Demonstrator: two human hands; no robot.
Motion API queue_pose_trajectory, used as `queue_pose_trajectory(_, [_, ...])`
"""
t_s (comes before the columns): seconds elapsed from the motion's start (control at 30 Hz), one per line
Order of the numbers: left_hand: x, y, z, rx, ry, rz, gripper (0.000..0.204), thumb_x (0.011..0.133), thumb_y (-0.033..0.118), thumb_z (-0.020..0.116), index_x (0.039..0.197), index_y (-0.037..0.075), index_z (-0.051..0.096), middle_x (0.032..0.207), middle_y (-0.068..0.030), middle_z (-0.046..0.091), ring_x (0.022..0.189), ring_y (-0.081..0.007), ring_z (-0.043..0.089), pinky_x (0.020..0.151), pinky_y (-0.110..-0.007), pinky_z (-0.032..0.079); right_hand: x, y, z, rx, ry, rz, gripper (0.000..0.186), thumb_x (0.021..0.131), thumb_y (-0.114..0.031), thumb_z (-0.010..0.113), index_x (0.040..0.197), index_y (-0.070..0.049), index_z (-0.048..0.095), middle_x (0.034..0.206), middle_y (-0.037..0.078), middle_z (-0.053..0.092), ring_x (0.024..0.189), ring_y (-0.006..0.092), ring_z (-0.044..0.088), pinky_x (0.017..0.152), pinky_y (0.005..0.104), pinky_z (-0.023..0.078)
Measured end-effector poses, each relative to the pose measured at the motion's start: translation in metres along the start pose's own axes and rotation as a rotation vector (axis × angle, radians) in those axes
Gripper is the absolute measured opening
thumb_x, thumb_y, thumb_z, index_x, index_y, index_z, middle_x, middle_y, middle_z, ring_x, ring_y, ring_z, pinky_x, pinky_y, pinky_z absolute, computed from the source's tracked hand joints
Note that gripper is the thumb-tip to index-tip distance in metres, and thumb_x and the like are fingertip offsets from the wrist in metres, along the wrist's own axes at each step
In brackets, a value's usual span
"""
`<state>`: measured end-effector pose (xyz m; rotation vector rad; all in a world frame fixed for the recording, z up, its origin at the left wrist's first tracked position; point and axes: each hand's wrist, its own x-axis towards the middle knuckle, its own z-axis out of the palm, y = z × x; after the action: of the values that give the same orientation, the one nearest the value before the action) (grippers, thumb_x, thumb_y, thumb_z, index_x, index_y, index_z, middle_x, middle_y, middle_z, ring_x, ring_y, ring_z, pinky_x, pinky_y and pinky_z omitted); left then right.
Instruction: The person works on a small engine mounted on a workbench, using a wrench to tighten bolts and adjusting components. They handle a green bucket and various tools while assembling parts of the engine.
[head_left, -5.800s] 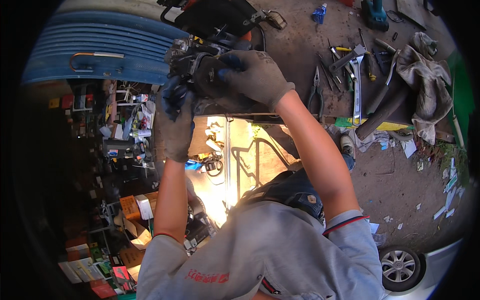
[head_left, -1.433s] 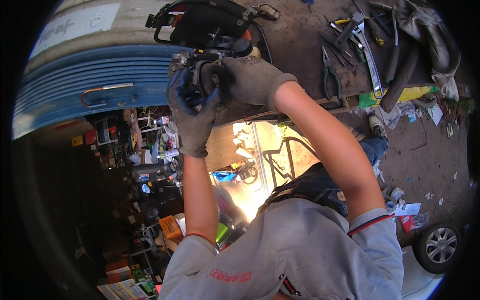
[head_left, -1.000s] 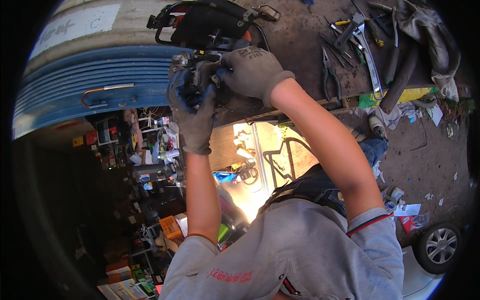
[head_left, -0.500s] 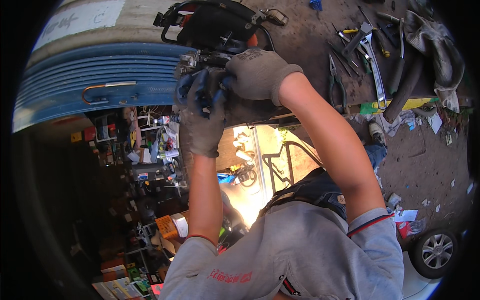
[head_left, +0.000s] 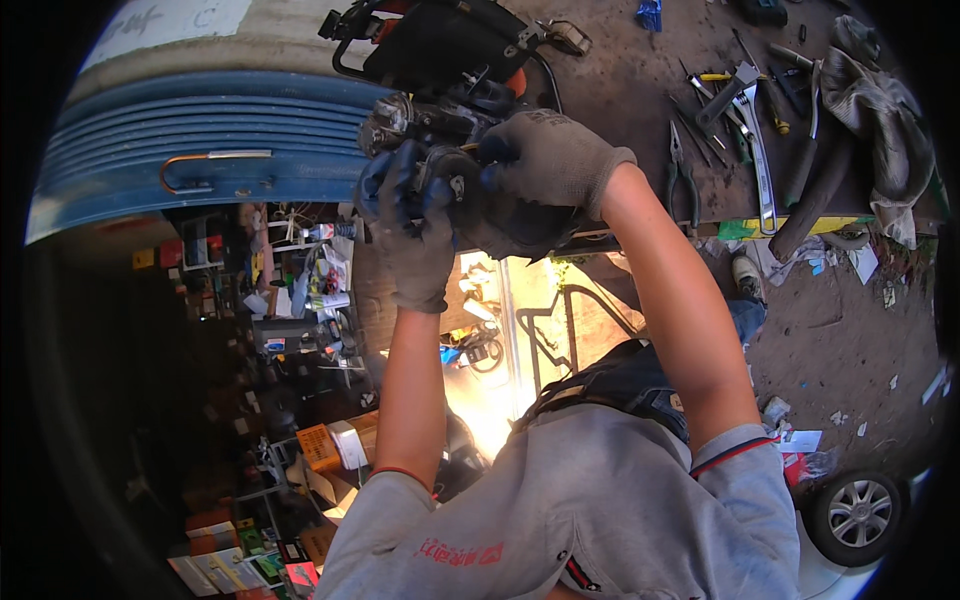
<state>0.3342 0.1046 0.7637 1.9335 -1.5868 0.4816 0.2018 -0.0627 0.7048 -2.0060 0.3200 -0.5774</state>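
Note:
My left hand (head_left: 412,240), in a grey glove with blue-black fingertips, curls around a dark rounded machine part (head_left: 452,182) at the workbench's near edge. From the right, my right hand (head_left: 550,160), gloved alike, has its fingers bent against the same area. What its fingertips pinch is hidden. Just beyond both hands sits a dirty metal assembly (head_left: 425,118) with a cylindrical end. A black machine body (head_left: 440,45) with a bent tubular frame lies behind it.
Right of my hands the dark bench (head_left: 610,90) holds pliers (head_left: 683,175), an adjustable wrench (head_left: 757,150), several screwdrivers and a dirty grey cloth (head_left: 893,135). A blue ribbed shutter (head_left: 240,130) stands on the left. Cluttered boxes (head_left: 320,448) lie below it. A car wheel (head_left: 857,515) shows lower right.
My right hand has shifted right, away from my left hand. More of the dark rounded part now shows between them and below my right hand. The whole view has moved slightly.

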Motion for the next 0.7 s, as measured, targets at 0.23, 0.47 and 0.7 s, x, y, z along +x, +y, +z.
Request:
queue_pose_trajectory(0.23, [0.005, -0.008, -0.005, -0.052, -0.13, -0.011, 0.061, 0.094, 0.033, 0.071, 0.147, 0.01, 0.051, 0.149, -0.0174, 0.042, 0.137, -0.0336, 0.045, 0.109, -0.044, 0.043, 0.0, -0.005, 0.014, -0.071, 0.118, 0.034, 0.035, 0.089, -0.035, 0.065, 0.116, -0.014, 0.073, 0.106, 0.018, 0.073, 0.103, 0.036, 0.069, 0.091, 0.0452, 0.054])
queue_pose_trajectory(0.47, [-0.005, -0.012, -0.01, -0.069, -0.272, 0.115, 0.075, 0.082, 0.016, 0.082, 0.149, 0.016, 0.047, 0.157, -0.0212, 0.028, 0.146, -0.0402, 0.036, 0.111, -0.047, 0.045, -0.002, -0.002, 0.008, -0.114, 0.086, -0.024, 0.035, 0.087, -0.031, 0.065, 0.116, -0.012, 0.071, 0.106, 0.014, 0.074, 0.105, 0.0321, 0.07, 0.094, 0.0442, 0.053])
queue_pose_trajectory(0.7, [-0.01, -0.019, -0.005, -0.136, -0.237, 0.071, 0.077, 0.078, 0.018, 0.085, 0.147, 0.02, 0.05, 0.157, -0.0221, 0.027, 0.146, -0.0443, 0.033, 0.113, -0.052, 0.042, -0.007, -0.001, 0.013, -0.069, 0.13, -0.105, 0.043, 0.086, -0.033, 0.068, 0.122, -0.011, 0.068, 0.107, 0.019, 0.072, 0.104, 0.0381, 0.068, 0.091, 0.0466, 0.054])
